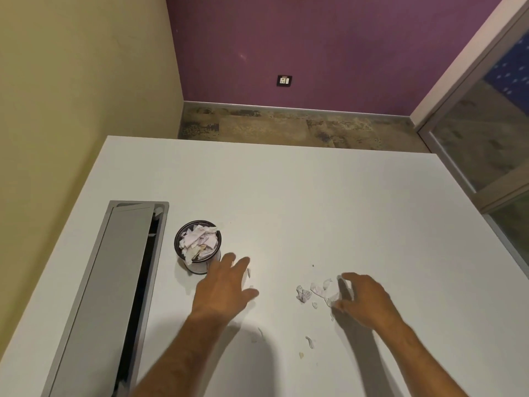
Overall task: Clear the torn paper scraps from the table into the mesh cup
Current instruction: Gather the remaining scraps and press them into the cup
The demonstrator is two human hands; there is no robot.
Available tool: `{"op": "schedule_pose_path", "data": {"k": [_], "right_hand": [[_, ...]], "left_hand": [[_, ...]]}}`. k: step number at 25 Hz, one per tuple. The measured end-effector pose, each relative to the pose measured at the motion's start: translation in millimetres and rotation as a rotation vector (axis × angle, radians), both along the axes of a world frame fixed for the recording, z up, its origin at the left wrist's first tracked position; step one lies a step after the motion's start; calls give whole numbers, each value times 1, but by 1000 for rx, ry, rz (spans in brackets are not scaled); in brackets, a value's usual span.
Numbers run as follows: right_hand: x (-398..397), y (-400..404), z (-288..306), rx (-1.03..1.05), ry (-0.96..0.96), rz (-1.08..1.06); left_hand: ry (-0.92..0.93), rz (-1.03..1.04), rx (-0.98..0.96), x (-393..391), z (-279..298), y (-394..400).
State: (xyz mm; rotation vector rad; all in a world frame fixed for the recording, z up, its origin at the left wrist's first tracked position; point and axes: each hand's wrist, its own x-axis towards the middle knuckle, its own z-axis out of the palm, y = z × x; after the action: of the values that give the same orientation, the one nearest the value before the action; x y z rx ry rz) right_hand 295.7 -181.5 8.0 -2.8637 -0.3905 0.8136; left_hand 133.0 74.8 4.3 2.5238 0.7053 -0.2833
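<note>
1. The right hand [365,300] hovers with fingers curled loosely over the small heap of torn white paper scraps [319,292]; whether it has pinched any yet, I cannot tell.
2. The left hand [226,285] is spread flat and holds nothing, just beside the round dark mesh cup [197,246].
3. That cup stands on the white desk [315,202], already heaped with torn paper, next to the grey metal cable tray [114,282].
4. Loose slivers [309,340] lie nearer the desk's front edge, apart from the heap.
5. To do this well, I'd rake the heap together, pinch it firmly, then press it down into the full cup.
</note>
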Motion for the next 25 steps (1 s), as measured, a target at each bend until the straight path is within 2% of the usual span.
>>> {"op": "schedule_pose_path", "data": {"k": [2,5,9,13,18,20,25], "right_hand": [[-12,8,-8,-69,78,26],[-30,30,-15,-69,47,48],[-50,55,-17,1,-71,166],[-59,63,-24,61,-168,274],[-60,64,-30,175,-152,310],[-59,65,-29,237,-133,259],[-51,85,-7,565,36,-80]], "left_hand": [[149,-5,39,4,-11,-6],[204,-23,154,13,-21,-16],[101,-34,206,20,-34,-27],[28,-58,144,16,-40,-28],[-75,32,33,9,-45,-19],[-93,117,-16,8,-44,-17],[-194,356,-218,-8,-40,-15]]}}
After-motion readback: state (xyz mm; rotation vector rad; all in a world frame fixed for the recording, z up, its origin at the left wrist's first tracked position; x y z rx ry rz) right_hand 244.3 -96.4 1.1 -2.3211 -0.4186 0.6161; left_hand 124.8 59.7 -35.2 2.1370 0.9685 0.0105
